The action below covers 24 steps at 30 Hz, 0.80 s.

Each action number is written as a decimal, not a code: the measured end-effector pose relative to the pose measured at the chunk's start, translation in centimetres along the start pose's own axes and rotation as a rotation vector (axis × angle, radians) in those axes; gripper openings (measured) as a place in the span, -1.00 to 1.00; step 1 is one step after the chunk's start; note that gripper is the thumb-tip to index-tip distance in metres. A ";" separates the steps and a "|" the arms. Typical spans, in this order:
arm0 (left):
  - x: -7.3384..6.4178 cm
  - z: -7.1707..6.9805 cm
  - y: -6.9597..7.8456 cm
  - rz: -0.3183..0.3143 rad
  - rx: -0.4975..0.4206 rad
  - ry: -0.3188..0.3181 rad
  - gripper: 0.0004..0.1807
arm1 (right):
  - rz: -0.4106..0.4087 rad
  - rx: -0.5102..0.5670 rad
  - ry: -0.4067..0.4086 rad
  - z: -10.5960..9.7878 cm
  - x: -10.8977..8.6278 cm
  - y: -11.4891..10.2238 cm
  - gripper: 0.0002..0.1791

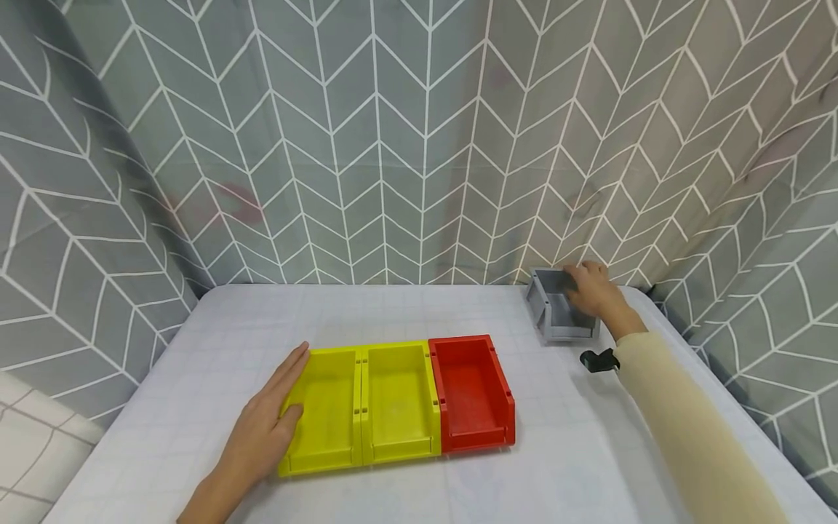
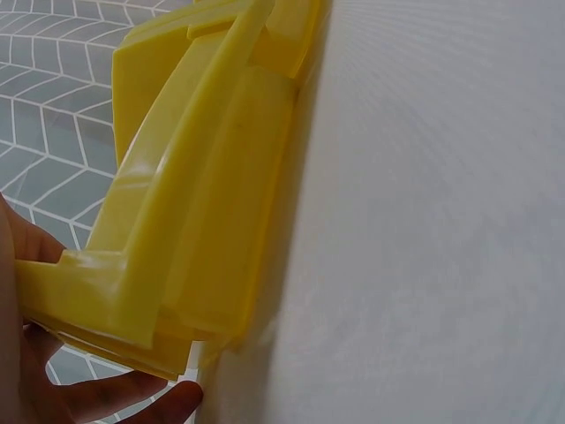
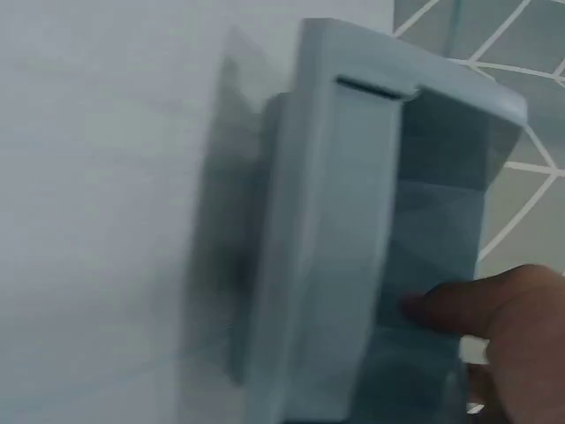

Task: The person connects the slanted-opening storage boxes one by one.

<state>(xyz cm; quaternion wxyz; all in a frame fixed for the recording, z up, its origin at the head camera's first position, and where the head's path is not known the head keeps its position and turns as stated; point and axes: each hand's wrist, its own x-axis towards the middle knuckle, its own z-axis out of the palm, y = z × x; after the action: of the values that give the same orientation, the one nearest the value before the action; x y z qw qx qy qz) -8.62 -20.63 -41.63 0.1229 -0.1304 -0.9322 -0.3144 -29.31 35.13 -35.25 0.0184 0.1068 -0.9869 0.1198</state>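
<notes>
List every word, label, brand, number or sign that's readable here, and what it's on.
None: no text can be read in any view.
The left yellow bin, middle yellow bin, red bin and gray bin show no legible lettering; the curtain carries chevron lines, not writing.

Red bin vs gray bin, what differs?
Color: the red bin is bright red, the gray bin plain gray.
Placement: the red bin adjoins a yellow bin; the gray bin stands apart.
Contact: the right hand grips the gray bin; no hand touches the red bin.
Shared: both open-topped.
</notes>
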 end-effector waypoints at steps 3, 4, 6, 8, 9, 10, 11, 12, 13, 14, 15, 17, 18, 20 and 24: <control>-0.1 -0.3 0.0 0.004 0.005 0.002 -0.14 | -0.012 0.053 -0.007 0.6 -0.2 0.8 -0.26; -0.1 -0.4 0.0 0.005 0.006 0.006 -0.14 | -0.024 0.081 0.006 0.9 -0.3 1.0 -0.26; -0.2 -0.6 0.0 0.003 0.005 0.011 -0.14 | -0.013 0.137 0.039 1.3 -0.5 1.3 -0.29; -0.3 -0.6 0.0 0.002 0.003 0.012 -0.14 | 0.012 0.206 0.066 1.5 -0.8 1.7 -0.31; -0.3 -0.5 -0.1 0.002 0.001 0.011 -0.14 | 0.032 0.246 0.068 1.7 -1.0 1.9 -0.31; -0.3 -0.5 -0.1 0.003 -0.003 0.009 -0.14 | 0.056 0.295 0.059 1.8 -1.2 2.0 -0.29; -0.2 -0.3 -0.1 0.004 -0.005 0.006 -0.13 | 0.086 0.347 0.041 2.0 -1.5 2.1 -0.26; -0.2 -0.2 -0.1 0.007 -0.007 0.005 -0.14 | 0.115 0.399 0.025 2.1 -1.8 2.3 -0.23; -0.1 -0.1 -0.1 0.010 -0.008 0.006 -0.13 | 0.143 0.445 0.010 2.2 -2.0 2.3 -0.20; -0.1 0.0 0.0 0.011 -0.010 0.008 -0.13 | 0.160 0.480 -0.001 2.4 -2.3 2.3 -0.18; 0.0 0.1 0.0 0.012 -0.010 0.010 -0.13 | 0.174 0.505 -0.007 2.5 -2.5 2.3 -0.17; 0.0 0.2 0.0 0.015 -0.010 0.011 -0.14 | 0.187 0.526 0.007 2.7 -2.9 2.1 -0.18; 0.0 0.2 0.1 0.017 -0.010 0.012 -0.14 | 0.185 0.516 0.022 2.8 -3.1 2.0 -0.19; 0.0 0.3 0.0 0.021 -0.009 0.014 -0.14 | 0.176 0.514 0.046 3.0 -3.3 1.6 -0.23; 0.0 0.2 0.0 0.026 -0.007 0.017 -0.14 | 0.179 0.556 0.070 3.2 -3.7 0.9 -0.25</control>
<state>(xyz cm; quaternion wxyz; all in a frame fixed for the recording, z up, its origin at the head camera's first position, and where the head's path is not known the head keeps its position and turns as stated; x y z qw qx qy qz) -8.63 -20.51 -41.84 0.1342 -0.1402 -0.9283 -0.3173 -25.90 35.97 -38.75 0.0116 0.0159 -0.9205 0.3904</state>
